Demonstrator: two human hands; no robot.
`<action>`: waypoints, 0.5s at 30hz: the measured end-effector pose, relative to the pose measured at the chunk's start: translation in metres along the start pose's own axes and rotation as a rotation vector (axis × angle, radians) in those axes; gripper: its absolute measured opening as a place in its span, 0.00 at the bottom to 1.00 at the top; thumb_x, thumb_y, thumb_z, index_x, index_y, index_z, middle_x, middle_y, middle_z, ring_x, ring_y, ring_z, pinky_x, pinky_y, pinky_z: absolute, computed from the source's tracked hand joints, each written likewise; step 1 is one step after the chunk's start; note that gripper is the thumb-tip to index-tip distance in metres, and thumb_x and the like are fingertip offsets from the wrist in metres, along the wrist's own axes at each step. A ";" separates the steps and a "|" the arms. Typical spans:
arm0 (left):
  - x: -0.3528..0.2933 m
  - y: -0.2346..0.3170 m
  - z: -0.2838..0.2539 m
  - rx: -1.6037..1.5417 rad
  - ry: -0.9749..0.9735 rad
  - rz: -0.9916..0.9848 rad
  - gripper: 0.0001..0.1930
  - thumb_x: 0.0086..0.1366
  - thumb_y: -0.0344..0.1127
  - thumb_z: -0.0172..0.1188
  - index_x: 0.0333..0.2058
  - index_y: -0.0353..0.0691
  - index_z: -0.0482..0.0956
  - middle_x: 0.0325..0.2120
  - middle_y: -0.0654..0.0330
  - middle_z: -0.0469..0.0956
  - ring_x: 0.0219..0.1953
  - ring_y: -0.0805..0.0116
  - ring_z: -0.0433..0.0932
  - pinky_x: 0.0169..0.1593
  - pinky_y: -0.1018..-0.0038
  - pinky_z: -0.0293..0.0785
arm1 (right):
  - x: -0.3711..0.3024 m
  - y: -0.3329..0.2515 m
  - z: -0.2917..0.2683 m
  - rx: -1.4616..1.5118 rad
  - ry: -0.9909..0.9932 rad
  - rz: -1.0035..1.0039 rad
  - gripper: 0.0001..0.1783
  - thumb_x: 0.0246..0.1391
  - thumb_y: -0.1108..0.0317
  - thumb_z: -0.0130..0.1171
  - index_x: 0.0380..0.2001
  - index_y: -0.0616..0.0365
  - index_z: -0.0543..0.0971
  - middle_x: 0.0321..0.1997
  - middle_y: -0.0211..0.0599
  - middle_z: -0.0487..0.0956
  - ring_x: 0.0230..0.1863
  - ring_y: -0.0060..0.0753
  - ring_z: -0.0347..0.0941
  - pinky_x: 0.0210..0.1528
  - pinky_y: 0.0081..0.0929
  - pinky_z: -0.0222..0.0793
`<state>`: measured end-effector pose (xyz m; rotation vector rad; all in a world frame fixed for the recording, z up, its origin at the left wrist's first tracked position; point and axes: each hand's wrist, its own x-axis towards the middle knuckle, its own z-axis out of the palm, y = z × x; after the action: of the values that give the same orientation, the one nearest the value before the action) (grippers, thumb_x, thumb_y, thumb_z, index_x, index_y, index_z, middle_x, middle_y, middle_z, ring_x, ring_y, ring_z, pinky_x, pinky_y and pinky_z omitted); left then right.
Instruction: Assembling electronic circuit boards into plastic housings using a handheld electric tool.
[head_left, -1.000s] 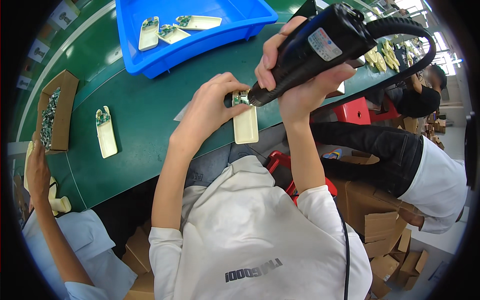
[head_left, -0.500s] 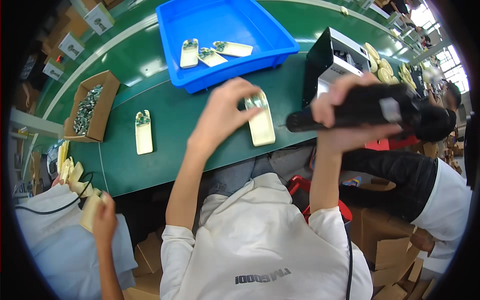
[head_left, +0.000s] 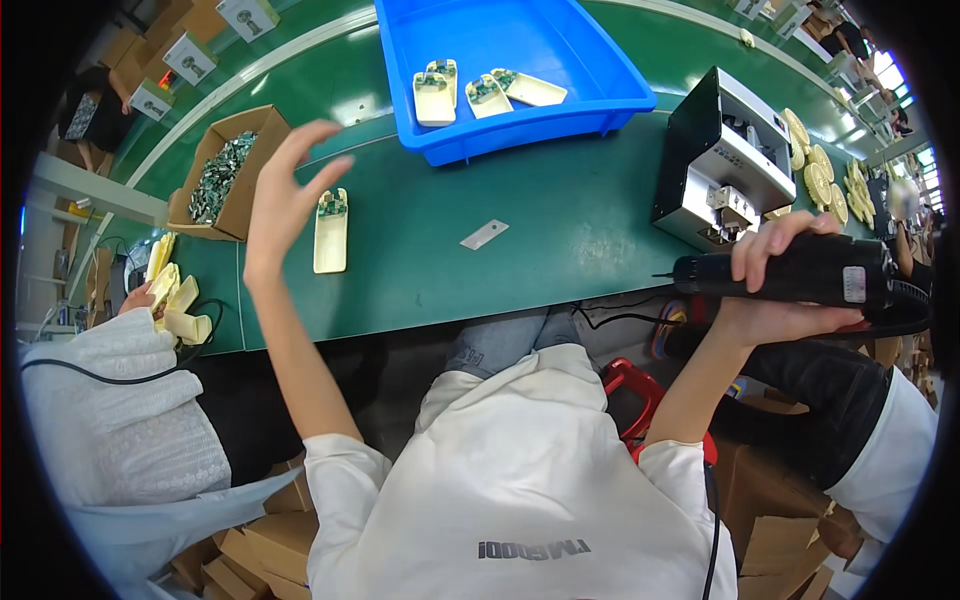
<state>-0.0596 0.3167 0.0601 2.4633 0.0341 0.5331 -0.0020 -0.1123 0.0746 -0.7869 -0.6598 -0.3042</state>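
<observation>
"What did the right hand (head_left: pixel 768 316) have?"
"A black electric screwdriver (head_left: pixel 825 272), gripped with the fingers over the barrel and the palm under it. Its thin bit pointed to the left, over the near edge of the green table (head_left: pixel 580 205)."
"And the left hand (head_left: pixel 283 198)?"
"That one was wide, thumb well apart from the fingers, with nothing between them. It was raised near a cream plastic housing (head_left: pixel 331 242) with a green circuit board (head_left: pixel 332 204) at its far end, which lay flat on the table."
"Were there other housings?"
"Four, inside the blue tray (head_left: pixel 530 128) at the far side, each with a green board in its end."
"What else was around?"
"A cardboard box (head_left: pixel 262 148) of small circuit boards (head_left: pixel 222 180) stood just beyond the left hand. A flat grey strip (head_left: pixel 485 234) lay mid-table, and a black-and-silver boxy machine (head_left: pixel 690 150) stood near the screwdriver."
</observation>
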 end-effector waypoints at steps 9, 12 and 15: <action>-0.042 -0.036 0.013 -0.103 -0.140 -0.156 0.17 0.54 0.27 0.67 0.44 0.35 0.81 0.43 0.59 0.81 0.42 0.67 0.79 0.50 0.74 0.72 | 0.008 -0.009 -0.007 -0.116 0.056 -0.045 0.48 0.47 0.20 0.48 0.48 0.58 0.67 0.30 0.39 0.68 0.13 0.20 0.59 0.14 0.19 0.59; -0.038 -0.021 0.018 -0.034 -0.143 -0.128 0.15 0.54 0.25 0.66 0.42 0.34 0.81 0.41 0.57 0.82 0.40 0.67 0.80 0.48 0.74 0.74 | 0.011 -0.014 -0.013 -0.036 -0.001 -0.075 0.53 0.45 0.15 0.40 0.50 0.58 0.68 0.30 0.41 0.70 0.12 0.24 0.60 0.14 0.23 0.59; -0.041 0.022 0.033 -0.045 -0.066 -0.105 0.15 0.53 0.24 0.66 0.41 0.33 0.81 0.40 0.56 0.81 0.41 0.67 0.80 0.48 0.74 0.74 | 0.031 -0.034 -0.020 -0.007 -0.137 -0.149 0.54 0.45 0.15 0.38 0.50 0.58 0.68 0.29 0.40 0.70 0.12 0.24 0.61 0.15 0.23 0.60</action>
<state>-0.0866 0.2743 0.0330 2.4176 0.1231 0.4025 0.0136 -0.1498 0.1031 -0.7712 -0.8493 -0.3906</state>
